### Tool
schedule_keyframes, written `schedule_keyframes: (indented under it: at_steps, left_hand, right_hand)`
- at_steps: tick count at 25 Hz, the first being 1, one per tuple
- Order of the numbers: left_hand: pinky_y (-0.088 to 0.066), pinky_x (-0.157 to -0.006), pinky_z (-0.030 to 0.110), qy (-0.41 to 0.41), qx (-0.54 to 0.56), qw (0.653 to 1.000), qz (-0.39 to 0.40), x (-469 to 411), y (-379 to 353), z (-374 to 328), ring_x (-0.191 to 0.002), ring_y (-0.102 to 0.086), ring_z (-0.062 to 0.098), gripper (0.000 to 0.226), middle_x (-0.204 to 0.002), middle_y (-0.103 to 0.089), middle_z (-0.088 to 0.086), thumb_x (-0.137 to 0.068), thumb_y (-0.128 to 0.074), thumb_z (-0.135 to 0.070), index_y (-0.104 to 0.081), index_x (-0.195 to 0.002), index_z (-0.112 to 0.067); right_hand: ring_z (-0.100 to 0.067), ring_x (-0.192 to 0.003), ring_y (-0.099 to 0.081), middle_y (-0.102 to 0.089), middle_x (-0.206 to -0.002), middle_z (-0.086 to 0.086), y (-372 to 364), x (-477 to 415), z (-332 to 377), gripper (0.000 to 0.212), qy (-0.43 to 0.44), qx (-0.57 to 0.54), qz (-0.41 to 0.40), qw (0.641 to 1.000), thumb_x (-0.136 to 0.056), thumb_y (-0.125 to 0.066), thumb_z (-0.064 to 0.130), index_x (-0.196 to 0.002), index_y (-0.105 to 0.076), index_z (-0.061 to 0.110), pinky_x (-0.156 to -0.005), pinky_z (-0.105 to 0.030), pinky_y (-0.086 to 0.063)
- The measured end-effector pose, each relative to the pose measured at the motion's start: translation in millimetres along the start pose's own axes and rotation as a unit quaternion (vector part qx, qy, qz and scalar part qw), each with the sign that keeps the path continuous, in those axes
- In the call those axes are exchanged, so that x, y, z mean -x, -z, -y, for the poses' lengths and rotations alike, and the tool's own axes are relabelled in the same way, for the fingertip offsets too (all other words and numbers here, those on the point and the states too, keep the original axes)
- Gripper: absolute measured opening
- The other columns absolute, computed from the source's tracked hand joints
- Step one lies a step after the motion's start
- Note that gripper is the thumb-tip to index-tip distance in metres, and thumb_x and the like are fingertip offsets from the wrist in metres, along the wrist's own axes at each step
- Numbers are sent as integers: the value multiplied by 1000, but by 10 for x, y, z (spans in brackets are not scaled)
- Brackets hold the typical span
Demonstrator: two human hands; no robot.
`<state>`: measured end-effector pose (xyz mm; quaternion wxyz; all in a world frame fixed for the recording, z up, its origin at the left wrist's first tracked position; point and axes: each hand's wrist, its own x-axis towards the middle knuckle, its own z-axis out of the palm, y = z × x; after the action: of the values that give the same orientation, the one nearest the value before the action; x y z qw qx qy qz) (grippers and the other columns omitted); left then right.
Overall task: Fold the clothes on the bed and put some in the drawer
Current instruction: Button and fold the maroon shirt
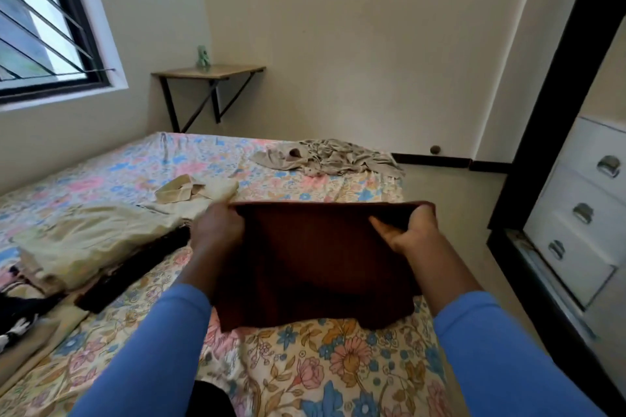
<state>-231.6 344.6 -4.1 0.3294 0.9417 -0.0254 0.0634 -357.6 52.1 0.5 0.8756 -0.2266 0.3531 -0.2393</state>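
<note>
Holding a dark maroon garment [315,257] by its top edge, the left hand [218,230] and right hand [411,230] pinch one upper corner each, fingers curled narrow around the cloth, thumbs toward the wearer. Head view: the garment is stretched level between the hands and hangs over the bed [305,366] near its foot edge, lower hem just touching or skimming the floral sheet; cannot tell which. Judgement: the taut, even grip squares the fabric so a fold can be laid straight. A cream shirt [101,237] lies flat toward the bed's left edge, with darker clothes at the near-left corner. A crumpled grey garment [325,156] sits unfolded at the far-right corner. White drawers [582,217] stand right of the bed, all closed. Judgement: folding is partly done; nothing stowed visibly.
</note>
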Motion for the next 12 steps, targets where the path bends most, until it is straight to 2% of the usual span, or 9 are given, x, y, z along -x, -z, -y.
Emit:
schedule_keyframes:
  at_steps: [1, 2, 3, 4, 6, 8, 9, 10, 12]
  left_hand:
    - [-64, -76, 52, 88, 129, 988, 21, 35, -146, 55, -80, -76, 37, 26, -90, -75, 20, -104, -43, -17, -67, -110, -6]
    - [-65, -68, 51, 162, 243, 955, 42, 44, -288, 86, -68, -76, 34, 27, -80, -75, 18, -107, -39, -18, -63, -109, -7]
    - [-65, -64, 49, 208, 322, 923, 42, -10, -412, 91, -63, -76, 33, 26, -79, -75, 17, -109, -36, -20, -59, -113, -10]
    - [-65, -65, 48, 222, 352, 909, 29, -122, -484, 31, -64, -76, 33, 27, -82, -75, 16, -111, -34, -23, -59, -117, -13]
    - [-63, -80, 46, 166, 283, 944, -24, -420, -459, -232, -81, -77, 37, 32, -94, -75, 18, -110, -40, -29, -67, -117, -13]
    - [-53, -97, 41, 93, 215, 969, -74, -875, -320, -638, -111, -68, 42, 36, -116, -73, 22, -108, -48, -33, -73, -120, -10]
    - [-49, -100, 41, 65, 213, 970, -92, -1165, -187, -932, -118, -64, 42, 38, -122, -71, 22, -108, -51, -35, -74, -122, -8]
    - [-48, -102, 40, 32, 216, 971, -99, -1442, -47, -1207, -120, -64, 42, 39, -124, -71, 22, -106, -54, -37, -74, -122, -7]
    - [-52, -99, 39, -29, 266, 952, -147, -1917, 307, -1786, -114, -69, 36, 39, -117, -75, 19, -100, -63, -42, -78, -116, -9]
  right_hand:
    - [-42, -122, -58, -57, -137, -19, -27, -79, -104, 43, 1, -2, -17, 1000, -107, -35, 25, -142, -55, 13, -68, -56, -57]
    - [-41, -119, -59, -56, -139, -17, -60, -185, -161, 43, 10, 7, -42, 999, -105, -37, 24, -144, -55, 16, -60, -50, -58]
    - [-39, -115, -60, -54, -140, -14, -169, -243, -173, 44, 23, 27, -78, 996, -104, -39, 25, -145, -53, 18, -56, -46, -58]
    - [-36, -111, -60, -52, -141, -11, -288, -395, -124, 45, 48, 44, -107, 992, -104, -39, 26, -148, -50, 21, -59, -44, -58]
    - [-37, -115, -58, -46, -146, -11, -555, -656, 86, 54, 97, 105, -103, 984, -100, -43, 36, -152, -43, 20, -80, -52, -55]
    - [-50, -133, -46, -39, -151, -26, -919, -819, 411, 91, 192, 197, -36, 961, -77, -69, 49, -152, -38, 9, -104, -65, -43]
    - [-57, -133, -41, -38, -147, -33, -1211, -949, 626, 100, 227, 265, -43, 936, -69, -82, 45, -149, -40, 4, -107, -69, -37]
    - [-60, -129, -41, -40, -143, -37, -1459, -1016, 866, 97, 273, 246, -64, 928, -69, -88, 40, -146, -42, 3, -104, -72, -37]
    - [-54, -126, -45, -45, -144, -27, -2004, -832, 1397, 76, 306, 77, 33, 948, -79, -81, 44, -140, -49, 11, -81, -72, -48]
